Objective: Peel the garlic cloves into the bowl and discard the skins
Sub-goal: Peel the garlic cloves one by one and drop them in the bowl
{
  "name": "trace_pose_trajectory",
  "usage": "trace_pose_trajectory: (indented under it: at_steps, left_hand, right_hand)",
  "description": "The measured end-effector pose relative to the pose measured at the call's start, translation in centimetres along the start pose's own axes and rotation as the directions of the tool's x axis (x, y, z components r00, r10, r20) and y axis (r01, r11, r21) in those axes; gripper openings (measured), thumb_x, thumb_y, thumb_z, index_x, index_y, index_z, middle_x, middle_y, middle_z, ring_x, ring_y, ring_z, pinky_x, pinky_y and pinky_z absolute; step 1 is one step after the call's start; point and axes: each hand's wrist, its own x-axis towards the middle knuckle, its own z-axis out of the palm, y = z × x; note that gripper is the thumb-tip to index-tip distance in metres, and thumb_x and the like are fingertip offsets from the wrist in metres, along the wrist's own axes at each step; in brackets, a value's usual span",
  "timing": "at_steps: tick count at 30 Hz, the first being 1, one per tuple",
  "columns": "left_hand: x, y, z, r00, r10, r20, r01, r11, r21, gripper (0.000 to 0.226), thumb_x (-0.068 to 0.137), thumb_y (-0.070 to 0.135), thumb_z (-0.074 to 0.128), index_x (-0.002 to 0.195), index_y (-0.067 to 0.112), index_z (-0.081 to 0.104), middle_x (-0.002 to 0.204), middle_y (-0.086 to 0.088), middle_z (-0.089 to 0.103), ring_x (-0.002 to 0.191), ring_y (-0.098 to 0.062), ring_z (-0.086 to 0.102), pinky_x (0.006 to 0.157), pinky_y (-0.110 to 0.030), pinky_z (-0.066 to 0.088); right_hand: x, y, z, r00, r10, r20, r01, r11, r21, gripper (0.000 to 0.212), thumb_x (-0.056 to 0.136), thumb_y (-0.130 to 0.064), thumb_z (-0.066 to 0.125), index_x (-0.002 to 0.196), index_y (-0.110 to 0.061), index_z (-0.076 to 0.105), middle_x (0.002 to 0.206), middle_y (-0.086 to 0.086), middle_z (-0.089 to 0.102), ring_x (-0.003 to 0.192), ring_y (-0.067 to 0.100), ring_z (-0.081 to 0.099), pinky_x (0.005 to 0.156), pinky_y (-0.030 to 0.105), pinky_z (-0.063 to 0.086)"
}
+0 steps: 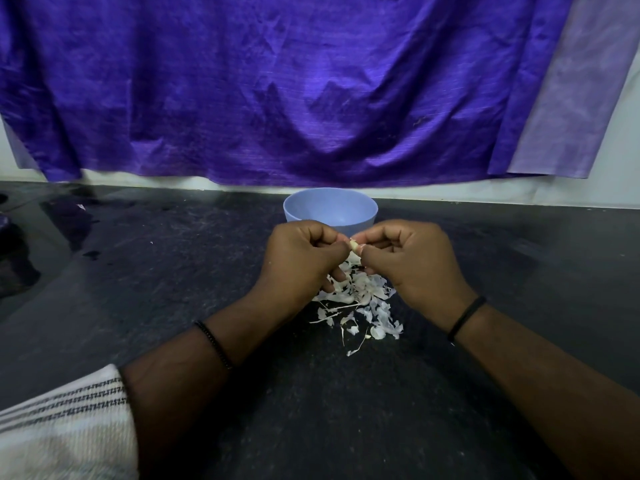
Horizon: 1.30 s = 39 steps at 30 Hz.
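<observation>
Both hands meet at frame centre, just below the bowl. Left hand (pixel 304 254) and right hand (pixel 405 258) each have fingers curled, thumb & fingertips pinching one garlic clove (pixel 354 244) between them, held above the counter. Clove looks partly skinned, tho it's too small to be sure. Blue bowl (pixel 330 206) sits just beyond the hands, centre frame; its inside is mostly hidden from here. Pile of white skins (pixel 360 299) lies on the dark counter (pixel 381 410) under & below the hands. Purple cloth (pixel 277 84) hangs across the upper frame. Black band on each wrist; striped sleeve at lower left.
</observation>
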Motion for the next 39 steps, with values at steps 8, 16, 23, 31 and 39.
trace_pose_trajectory:
  at_steps: [8,16,23,31,39]
  left_hand:
    - [0.1,0.1,-0.3,1.0,-0.005,-0.013,0.006,0.999,0.035,0.009,0.088,0.004,0.072,0.079,0.004,0.073,0.064,-0.017,0.069,0.051,-0.021,0.064,0.055,-0.041,0.055]
    - [0.2,0.0,0.0,0.998,-0.019,-0.052,0.021,0.999,0.036,0.009,0.085,0.002,0.073,0.076,0.003,0.072,0.058,-0.012,0.067,0.048,-0.019,0.063,0.052,-0.036,0.054]
    - [0.1,-0.1,0.6,0.996,-0.049,-0.071,0.049,0.999,0.003,0.009,0.086,0.007,0.073,0.078,0.003,0.07,0.055,-0.004,0.063,0.047,-0.014,0.06,0.047,-0.027,0.05]
    - [0.1,-0.1,0.7,0.988,-0.151,0.014,0.152,0.987,-0.057,0.01,0.091,0.004,0.064,0.081,0.004,0.065,0.048,0.001,0.056,0.039,-0.01,0.051,0.04,-0.023,0.041]
    - [0.2,-0.1,0.9,0.984,-0.174,0.036,0.176,0.979,-0.101,0.01,0.093,0.005,0.061,0.084,0.003,0.062,0.05,-0.004,0.054,0.037,-0.01,0.049,0.037,-0.022,0.038]
  right_hand:
    - [0.0,-0.1,0.3,0.999,-0.034,-0.013,0.034,0.999,-0.034,0.009,0.084,-0.008,0.078,0.089,-0.014,0.08,0.076,-0.005,0.076,0.066,0.005,0.07,0.066,0.024,0.059]
    - [-0.1,-0.2,0.4,0.999,-0.03,-0.018,0.029,0.999,-0.031,0.009,0.083,-0.008,0.079,0.088,-0.014,0.08,0.077,-0.004,0.076,0.071,0.01,0.073,0.073,0.037,0.063]
    - [-0.2,-0.2,0.5,0.999,-0.032,-0.035,0.032,0.999,0.003,0.011,0.083,-0.006,0.077,0.087,-0.015,0.079,0.075,-0.004,0.076,0.069,0.01,0.072,0.07,0.033,0.063]
    - [0.1,0.1,0.6,1.0,-0.017,-0.022,0.018,0.999,0.044,0.009,0.083,-0.006,0.076,0.086,-0.014,0.077,0.076,-0.001,0.075,0.071,0.016,0.072,0.072,0.037,0.063]
    - [0.0,-0.4,0.7,0.999,0.039,-0.005,-0.037,0.977,0.212,0.007,0.084,0.0,0.074,0.091,-0.002,0.074,0.083,0.013,0.075,0.069,0.018,0.068,0.065,0.027,0.061]
